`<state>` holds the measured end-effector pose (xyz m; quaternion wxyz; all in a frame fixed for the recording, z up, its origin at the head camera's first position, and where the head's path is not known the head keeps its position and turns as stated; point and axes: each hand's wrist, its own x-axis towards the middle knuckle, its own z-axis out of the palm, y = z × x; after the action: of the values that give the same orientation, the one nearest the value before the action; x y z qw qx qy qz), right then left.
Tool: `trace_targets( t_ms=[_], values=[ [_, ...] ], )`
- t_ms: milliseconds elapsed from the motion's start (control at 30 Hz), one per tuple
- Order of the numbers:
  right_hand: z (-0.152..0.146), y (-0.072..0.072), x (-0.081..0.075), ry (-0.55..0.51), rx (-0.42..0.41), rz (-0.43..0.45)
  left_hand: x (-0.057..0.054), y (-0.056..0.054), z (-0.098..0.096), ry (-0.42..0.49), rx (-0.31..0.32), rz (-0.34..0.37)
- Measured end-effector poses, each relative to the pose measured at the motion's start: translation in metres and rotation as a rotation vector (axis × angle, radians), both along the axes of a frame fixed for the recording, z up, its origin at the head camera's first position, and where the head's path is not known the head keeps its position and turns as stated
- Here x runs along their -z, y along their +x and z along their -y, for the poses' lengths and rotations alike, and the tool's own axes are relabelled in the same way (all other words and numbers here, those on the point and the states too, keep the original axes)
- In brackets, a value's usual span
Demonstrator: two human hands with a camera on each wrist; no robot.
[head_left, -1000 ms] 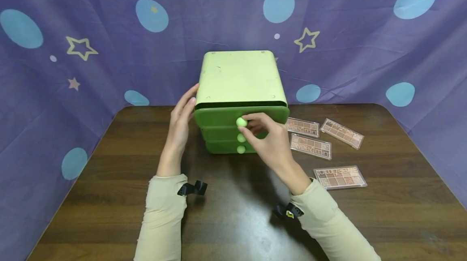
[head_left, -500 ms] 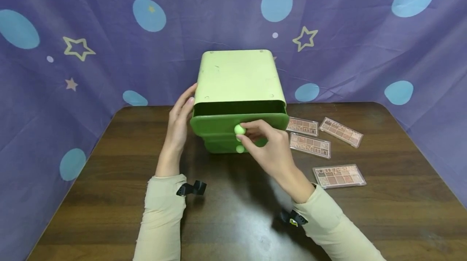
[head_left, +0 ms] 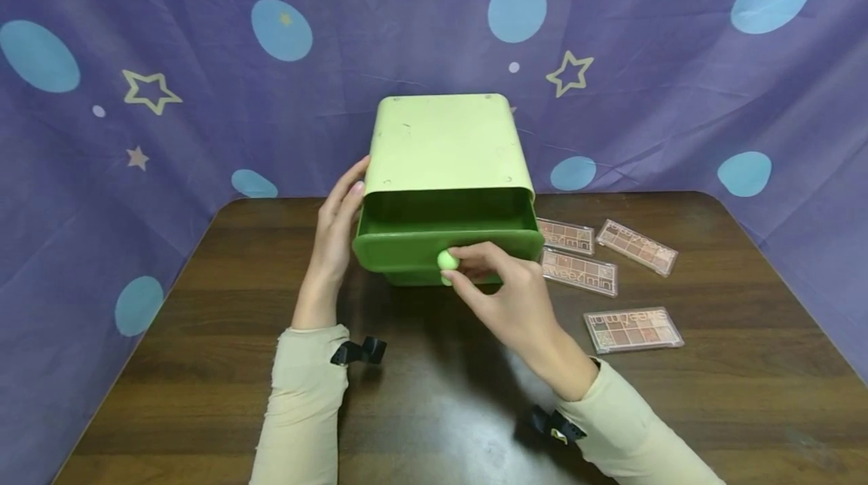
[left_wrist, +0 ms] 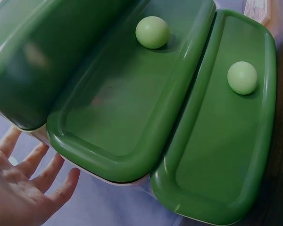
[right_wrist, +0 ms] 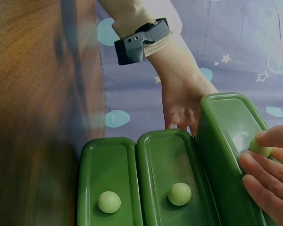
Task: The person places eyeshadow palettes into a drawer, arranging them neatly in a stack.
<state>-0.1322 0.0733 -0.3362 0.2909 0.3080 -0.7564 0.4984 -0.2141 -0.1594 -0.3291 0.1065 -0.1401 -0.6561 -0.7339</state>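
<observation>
Head view: a glossy green drawer juts from the front of the pale cabinet, its round lime knob pinched by the right hand; the left hand, fingers extended, lies at the cabinet's left side. Left wrist view: two lower drawers (rims smoothly rounded). Right wrist view: the jutting drawer overhangs both.

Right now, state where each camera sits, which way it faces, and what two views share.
Head: on the head, facing forward and down at the drawer box; left hand, right hand and sleeves show.
Left wrist: on that wrist, facing the drawer fronts; the left hand shows.
Right wrist: on that wrist, facing the drawer fronts; the right hand, pinching the top knob, and the left hand and sleeve show.
Shared: both wrist views show the two lower knobs.
</observation>
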Motion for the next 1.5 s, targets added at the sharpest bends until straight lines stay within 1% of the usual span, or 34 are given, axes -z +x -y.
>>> trace_targets(
  t_ms=[167, 433, 700, 867, 1233, 1500],
  values=[
    [-0.001, 0.007, -0.001, 0.024, 0.015, -0.014, -0.001, 0.000, -0.001, 0.004, 0.000, 0.011],
    [-0.003, 0.014, 0.000, 0.036, 0.023, -0.055, 0.000, -0.001, 0.001, -0.028, -0.016, 0.002],
    [-0.004, 0.021, 0.002, 0.038, -0.007, -0.070, 0.000, -0.002, 0.002, -0.041, -0.027, 0.009],
    [-0.005, 0.025, 0.005, 0.039, -0.019, -0.089, 0.000, -0.002, 0.002, -0.041, -0.028, 0.000],
    [-0.007, 0.030, 0.013, 0.063, -0.023, -0.131, 0.000, -0.003, 0.002, -0.064, -0.031, -0.026],
    [-0.006, 0.030, 0.016, 0.062, -0.022, -0.141, 0.000, -0.003, 0.002, -0.076, -0.043, -0.022]
  ],
)
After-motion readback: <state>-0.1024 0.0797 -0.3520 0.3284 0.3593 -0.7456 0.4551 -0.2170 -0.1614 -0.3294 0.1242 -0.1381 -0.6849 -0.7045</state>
